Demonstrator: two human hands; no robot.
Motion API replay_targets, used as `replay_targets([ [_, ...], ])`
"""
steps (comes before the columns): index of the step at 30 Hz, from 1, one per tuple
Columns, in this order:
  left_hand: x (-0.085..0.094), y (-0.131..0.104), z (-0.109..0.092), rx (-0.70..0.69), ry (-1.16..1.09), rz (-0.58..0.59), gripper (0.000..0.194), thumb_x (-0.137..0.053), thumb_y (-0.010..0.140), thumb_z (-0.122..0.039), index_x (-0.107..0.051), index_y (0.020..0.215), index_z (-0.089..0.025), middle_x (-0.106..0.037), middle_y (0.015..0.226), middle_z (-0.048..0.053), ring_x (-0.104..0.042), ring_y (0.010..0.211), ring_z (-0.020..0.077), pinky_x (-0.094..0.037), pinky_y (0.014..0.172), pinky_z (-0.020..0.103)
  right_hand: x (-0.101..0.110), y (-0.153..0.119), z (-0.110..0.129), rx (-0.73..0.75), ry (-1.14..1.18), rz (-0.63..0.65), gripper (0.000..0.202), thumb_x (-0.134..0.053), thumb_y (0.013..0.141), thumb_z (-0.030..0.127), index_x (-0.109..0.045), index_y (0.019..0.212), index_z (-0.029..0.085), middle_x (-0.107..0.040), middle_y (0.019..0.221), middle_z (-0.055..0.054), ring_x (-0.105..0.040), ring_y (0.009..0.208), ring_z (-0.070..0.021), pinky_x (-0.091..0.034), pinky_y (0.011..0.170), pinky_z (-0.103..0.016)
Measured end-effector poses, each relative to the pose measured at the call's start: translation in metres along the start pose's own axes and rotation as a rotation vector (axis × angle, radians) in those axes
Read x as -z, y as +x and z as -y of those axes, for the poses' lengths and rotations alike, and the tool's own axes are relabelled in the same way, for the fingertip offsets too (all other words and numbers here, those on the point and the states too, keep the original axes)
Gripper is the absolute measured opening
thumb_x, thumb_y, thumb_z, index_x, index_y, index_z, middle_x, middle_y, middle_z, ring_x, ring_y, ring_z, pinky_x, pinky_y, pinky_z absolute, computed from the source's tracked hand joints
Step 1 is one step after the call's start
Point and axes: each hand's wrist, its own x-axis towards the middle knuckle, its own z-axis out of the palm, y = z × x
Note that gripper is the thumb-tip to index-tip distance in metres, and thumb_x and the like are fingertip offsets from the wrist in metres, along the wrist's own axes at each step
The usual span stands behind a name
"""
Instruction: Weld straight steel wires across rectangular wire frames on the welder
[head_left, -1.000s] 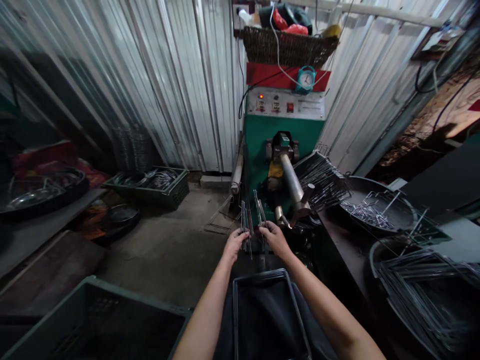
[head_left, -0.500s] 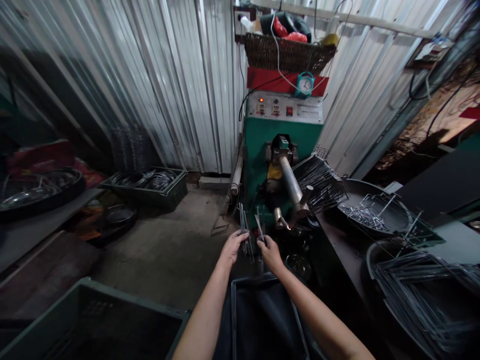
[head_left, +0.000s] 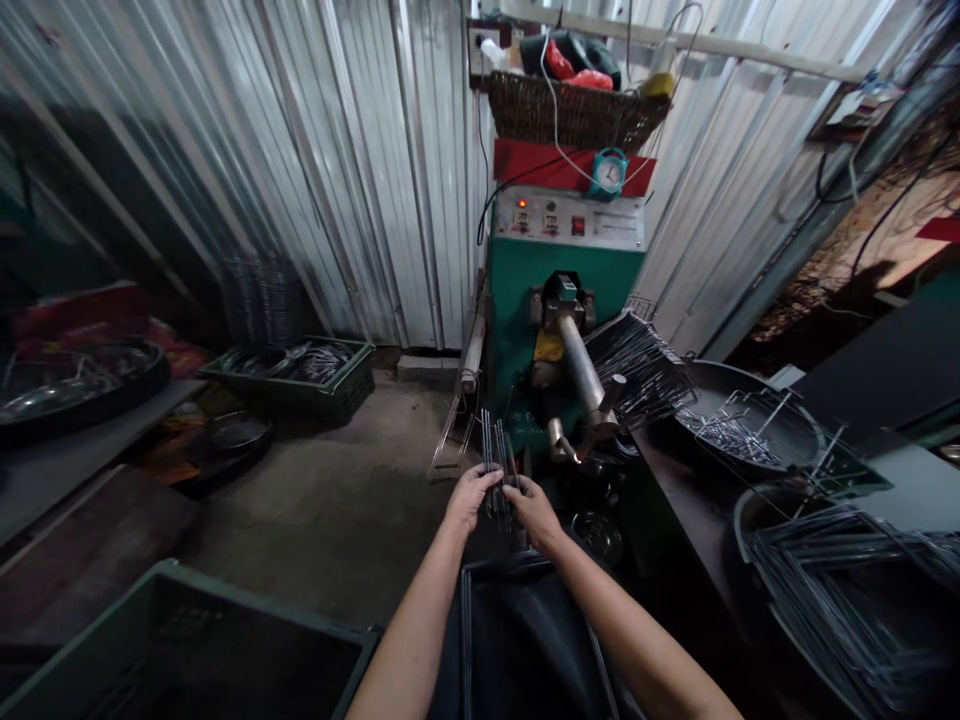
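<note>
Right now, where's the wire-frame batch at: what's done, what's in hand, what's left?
Looks done: bent grey wire frames piled in the round black tub at right. In hand: the left hand and right hand together grip a small upright bundle of thin steel wire pieces in front of the green machine. Likely left: a fanned stack of straight wire rods beside the machine's steel arm.

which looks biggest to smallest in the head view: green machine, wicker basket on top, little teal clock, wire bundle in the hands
1. green machine
2. wicker basket
3. wire bundle, held in both hands; it is nearer the camera, so its rank is unsure
4. teal clock
</note>
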Motion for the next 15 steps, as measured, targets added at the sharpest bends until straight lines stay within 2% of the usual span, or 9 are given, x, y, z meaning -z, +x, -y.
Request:
replay_targets([
  [2, 0.000, 0.000, 0.000, -0.021, 0.016, 0.015, 0.033, -0.071, 0.052, -0.035, -0.060, 0.076, -0.014, -0.062, 0.062, 0.001, -0.056, 0.053, 0.0118, -0.043, 0.054, 0.023, 0.002, -0.003, 0.007, -0.082, 0.067, 0.025, 0.019, -0.053, 0.068, 0.034, -0.057, 0.080, 0.020, -0.057, 0.061, 0.001, -0.053, 0.059, -0.0153, -0.041, 0.054, -0.025],
  [4, 0.001, 0.001, 0.001, -0.074, 0.056, 0.018, 0.033, -0.066, 0.058, -0.043, -0.061, 0.074, -0.014, -0.061, 0.061, 0.000, -0.054, 0.052, 0.0107, -0.042, 0.054, 0.022, 0.005, -0.006, 0.016, -0.089, 0.094, 0.012, 0.018, -0.054, 0.067, 0.033, -0.057, 0.077, 0.019, -0.056, 0.059, 0.001, -0.051, 0.056, -0.0140, -0.039, 0.052, -0.024],
  [7, 0.003, 0.003, 0.003, -0.175, 0.137, -0.038, 0.038, -0.057, 0.064, -0.051, -0.060, 0.070, -0.014, -0.057, 0.056, 0.000, -0.051, 0.052, 0.0104, -0.039, 0.053, 0.022, 0.009, -0.009, 0.036, 0.041, 0.082, -0.027, 0.015, -0.054, 0.068, 0.033, -0.056, 0.072, 0.018, -0.056, 0.063, 0.001, -0.051, 0.060, -0.0133, -0.040, 0.056, -0.023],
  [10, 0.005, 0.006, 0.008, -0.265, 0.214, -0.124, 0.037, -0.054, 0.066, -0.053, -0.058, 0.066, -0.016, -0.052, 0.053, -0.002, -0.047, 0.052, 0.0100, -0.035, 0.053, 0.020, 0.012, -0.011, 0.062, 0.143, 0.066, -0.039, 0.017, -0.053, 0.071, 0.034, -0.056, 0.077, 0.018, -0.056, 0.068, 0.000, -0.051, 0.064, -0.0129, -0.040, 0.059, -0.022],
  [15, 0.004, 0.012, 0.019, -0.252, 0.232, -0.149, 0.037, -0.048, 0.069, -0.054, -0.053, 0.067, -0.017, -0.048, 0.053, -0.003, -0.043, 0.049, 0.0101, -0.032, 0.049, 0.021, 0.015, -0.019, 0.105, 0.208, 0.001, -0.107, 0.021, -0.052, 0.073, 0.036, -0.056, 0.082, 0.018, -0.055, 0.069, 0.000, -0.049, 0.062, -0.0115, -0.038, 0.057, -0.020],
])
